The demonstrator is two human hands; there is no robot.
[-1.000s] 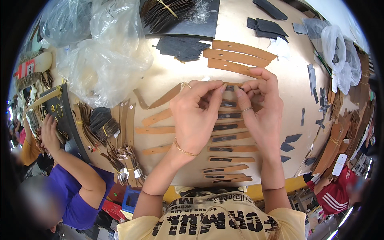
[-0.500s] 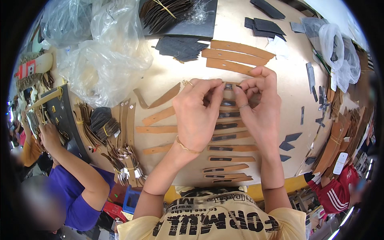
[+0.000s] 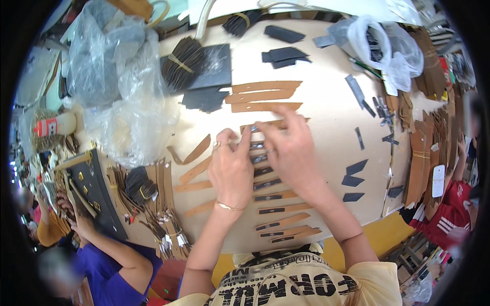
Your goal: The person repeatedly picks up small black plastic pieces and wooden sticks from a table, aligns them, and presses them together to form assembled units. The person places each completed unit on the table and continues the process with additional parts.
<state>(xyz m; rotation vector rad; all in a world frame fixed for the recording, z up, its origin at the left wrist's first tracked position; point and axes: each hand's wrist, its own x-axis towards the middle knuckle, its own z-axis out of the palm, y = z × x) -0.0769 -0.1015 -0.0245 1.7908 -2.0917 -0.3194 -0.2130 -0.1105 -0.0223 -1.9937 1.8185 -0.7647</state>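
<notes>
A column of brown leather straps (image 3: 278,209), with dark strips on their ends, runs up the table in front of me. At its far end both my hands meet over a small dark strip (image 3: 253,128) on a brown strap (image 3: 291,122). My left hand (image 3: 229,171) is curled, its index finger and thumb at the strip's left side. From the right, my right hand (image 3: 296,158) has its thumb and index finger at the same strip, its other fingers bent and slightly blurred. Fingers partly hide the strip. More straps (image 3: 196,171) stick out left of my left hand.
Beyond lie loose brown straps (image 3: 265,95), black pieces (image 3: 204,99) and a banded dark bundle (image 3: 182,62). Clear plastic bags (image 3: 127,112) stand left; another bag (image 3: 375,46) is at far right. Strap bundles (image 3: 421,153) line the right edge. A purple-sleeved person (image 3: 115,270) works at left.
The view has shifted, so the table's far side shows more. My right hand has tilted over the strap, and its fingers have come closer to my left fingertips.
</notes>
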